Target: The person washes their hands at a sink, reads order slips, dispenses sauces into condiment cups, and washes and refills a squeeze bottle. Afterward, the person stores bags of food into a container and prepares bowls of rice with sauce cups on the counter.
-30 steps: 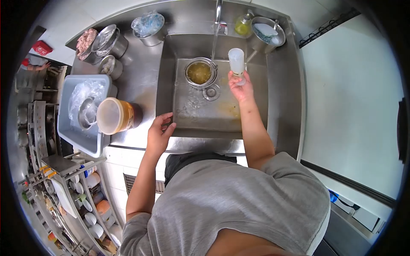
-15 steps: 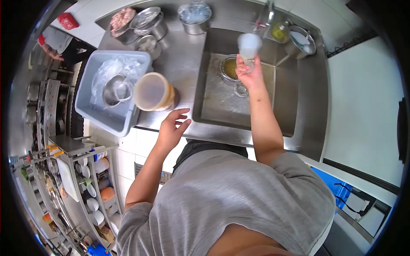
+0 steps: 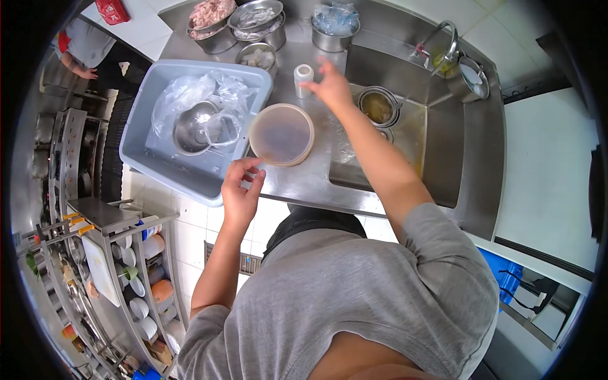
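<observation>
On the steel counter stands a small white bottle [image 3: 304, 80] with a round opening or cap on top. My right hand [image 3: 330, 87] is just right of it, fingers spread apart and holding nothing. A large round tub [image 3: 282, 134] with a tan rim sits nearer to me, its brownish inside or lid facing up. My left hand [image 3: 242, 190] is by the tub's near left edge, fingers loosely bent and apart; whether a fingertip touches the rim I cannot tell.
A grey-blue bin [image 3: 136, 149] left of the tub holds plastic bags and a metal bowl [image 3: 193, 130]. The sink [image 3: 437, 158] is on the right, with a strainer [image 3: 378, 106] inside. A faucet [image 3: 453, 39] and several metal pots line the back. Another person [image 3: 88, 47] stands far left.
My right hand has moved left from over the sink and let go of the white bottle, which now stands on the counter. My left hand is now closer to the tub. The view has shifted.
</observation>
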`<state>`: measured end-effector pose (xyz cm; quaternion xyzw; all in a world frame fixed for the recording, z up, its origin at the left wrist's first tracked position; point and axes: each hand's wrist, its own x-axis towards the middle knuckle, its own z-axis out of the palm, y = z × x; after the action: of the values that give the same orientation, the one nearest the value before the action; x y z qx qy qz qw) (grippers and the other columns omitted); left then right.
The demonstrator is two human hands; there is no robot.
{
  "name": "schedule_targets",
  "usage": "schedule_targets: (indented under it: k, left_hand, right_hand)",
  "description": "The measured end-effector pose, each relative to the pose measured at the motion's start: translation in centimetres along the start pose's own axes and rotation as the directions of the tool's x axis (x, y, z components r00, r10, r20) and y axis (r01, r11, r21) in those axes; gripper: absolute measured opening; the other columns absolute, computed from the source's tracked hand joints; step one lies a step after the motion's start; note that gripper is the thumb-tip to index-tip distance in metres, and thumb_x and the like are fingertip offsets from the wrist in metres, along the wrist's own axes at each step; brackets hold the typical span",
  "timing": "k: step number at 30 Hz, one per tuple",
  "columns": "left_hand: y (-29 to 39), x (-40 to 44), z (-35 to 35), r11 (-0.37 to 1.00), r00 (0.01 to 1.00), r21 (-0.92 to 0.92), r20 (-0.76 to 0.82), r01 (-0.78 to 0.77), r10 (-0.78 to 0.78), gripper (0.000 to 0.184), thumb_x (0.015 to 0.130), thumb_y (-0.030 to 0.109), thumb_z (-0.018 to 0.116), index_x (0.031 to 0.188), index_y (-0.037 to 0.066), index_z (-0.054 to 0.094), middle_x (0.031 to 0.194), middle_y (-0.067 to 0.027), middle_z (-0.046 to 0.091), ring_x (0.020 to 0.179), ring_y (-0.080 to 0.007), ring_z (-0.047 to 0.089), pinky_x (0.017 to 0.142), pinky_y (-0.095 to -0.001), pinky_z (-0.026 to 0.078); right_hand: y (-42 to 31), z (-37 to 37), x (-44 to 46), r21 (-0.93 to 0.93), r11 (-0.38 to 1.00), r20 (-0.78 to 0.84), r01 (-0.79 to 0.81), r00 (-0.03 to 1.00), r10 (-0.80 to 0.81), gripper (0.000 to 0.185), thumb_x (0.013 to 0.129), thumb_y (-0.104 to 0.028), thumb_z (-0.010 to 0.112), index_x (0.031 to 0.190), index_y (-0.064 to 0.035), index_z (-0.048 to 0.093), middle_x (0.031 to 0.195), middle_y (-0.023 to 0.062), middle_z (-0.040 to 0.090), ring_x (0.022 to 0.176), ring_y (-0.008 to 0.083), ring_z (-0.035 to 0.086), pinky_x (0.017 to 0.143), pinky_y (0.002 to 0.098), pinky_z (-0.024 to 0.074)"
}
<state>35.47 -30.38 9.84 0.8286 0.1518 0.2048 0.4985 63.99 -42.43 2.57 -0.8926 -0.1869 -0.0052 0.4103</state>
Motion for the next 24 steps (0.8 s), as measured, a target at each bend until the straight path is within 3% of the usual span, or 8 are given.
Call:
schedule_targets:
  k: [4,7,8,10,13,17,21,24]
  left_hand:
    - [-2.6,-1.4,-0.7,0.973,0.969,-0.01,0.098,0.229,-0.227,0.023,0.081,0.002,0.067,0.104,0.003,0.063,0.098,-0.0069,0.062,0.08,-0.0141,0.058,0.064,-0.0261,0.048]
    - [-8.0,-3.1,0.6,0.894,0.851,-0.009,0.312,0.448,-0.423,0.036,0.08,0.011,0.072,0.113,0.001,0.06,0.105,-0.0104,0.063,0.082,-0.0158,0.061,0.068,-0.0283,0.05]
    - [-9.4,-3.5,1.2,0.874,0.813,0.055,0.341,0.484,-0.472,0.065,0.074,0.015,0.078,0.13,0.0,0.047,0.116,-0.0164,0.058,0.095,-0.0231,0.061,0.08,-0.034,0.051]
    - [-8.7,-3.1,2.8,0.958,0.942,0.105,0.183,0.268,-0.283,0.094,0.067,0.02,0.084,0.141,0.0,0.029,0.13,-0.0217,0.048,0.115,-0.0322,0.053,0.097,-0.0402,0.044]
    - [-7.2,-0.4,5.0,0.996,0.996,-0.036,0.037,0.08,-0.079,0.11,0.063,0.023,0.086,0.145,-0.001,0.017,0.137,-0.0248,0.04,0.129,-0.0368,0.039,0.108,-0.0432,0.032]
    - [-10.6,2.8,8.2,0.989,0.99,-0.137,0.122,-0.052,0.069,0.114,0.058,0.031,0.087,0.143,0.0,0.018,0.144,-0.0222,0.03,0.132,-0.0356,0.035,0.11,-0.044,0.028]
    - [-11.1,3.0,8.6,0.964,0.999,-0.265,0.014,-0.027,0.032,0.12,0.051,0.036,0.089,0.142,0.0,0.019,0.142,-0.0214,0.031,0.131,-0.036,0.036,0.109,-0.0447,0.029]
    - [-9.7,2.7,7.8,0.983,0.998,-0.178,-0.043,-0.046,0.039,0.124,0.048,0.038,0.091,0.142,0.0,0.019,0.14,-0.0218,0.033,0.131,-0.0363,0.034,0.109,-0.0451,0.029]
  right_hand:
    - [4.9,3.2,-0.4,0.157,0.898,-0.063,-0.411,0.903,0.424,0.068,0.079,-0.048,0.069,0.127,-0.0053,0.049,0.117,0.0208,0.061,0.105,0.0342,0.061,0.088,0.0403,0.0482]
    - [5.9,5.6,-2.2,0.134,0.925,-0.025,-0.356,0.932,0.362,0.069,0.08,-0.05,0.066,0.127,-0.001,0.051,0.121,0.0243,0.058,0.112,0.0351,0.057,0.094,0.0398,0.0451]
    - [4.5,4.8,-2.4,0.161,0.935,0.027,-0.316,0.948,0.316,0.072,0.08,-0.052,0.067,0.128,-0.0013,0.05,0.124,0.0241,0.056,0.115,0.0347,0.055,0.096,0.0392,0.0441]
    - [-1.8,0.0,-3.8,0.214,0.947,0.128,-0.239,0.968,0.216,0.077,0.078,-0.056,0.067,0.13,-0.002,0.05,0.13,0.0239,0.052,0.12,0.0337,0.052,0.099,0.0381,0.042]
    - [-12.1,-1.8,-8.6,0.007,0.999,0.248,-0.039,0.968,0.036,0.087,0.073,-0.062,0.067,0.136,-0.0059,0.045,0.139,0.0267,0.041,0.128,0.0397,0.041,0.107,0.0472,0.0308]
    - [-14.1,2.3,-11.9,-0.44,0.872,0.233,0.217,0.965,-0.122,0.091,0.065,-0.062,0.07,0.136,-0.0117,0.045,0.143,0.0282,0.033,0.133,0.0458,0.03,0.105,0.0667,0.0185]
    - [-12.3,1.2,-11.0,-0.324,0.847,0.437,0.422,0.86,-0.262,0.087,0.06,-0.05,0.073,0.136,-0.0167,0.047,0.142,0.0269,0.033,0.135,0.0479,0.024,0.104,0.0707,0.0132]
    - [-11.1,0.5,-9.9,-0.197,0.759,0.555,0.62,0.709,-0.435,0.084,0.06,-0.046,0.074,0.135,-0.0167,0.049,0.139,0.0265,0.036,0.133,0.0485,0.025,0.104,0.0701,0.0125]
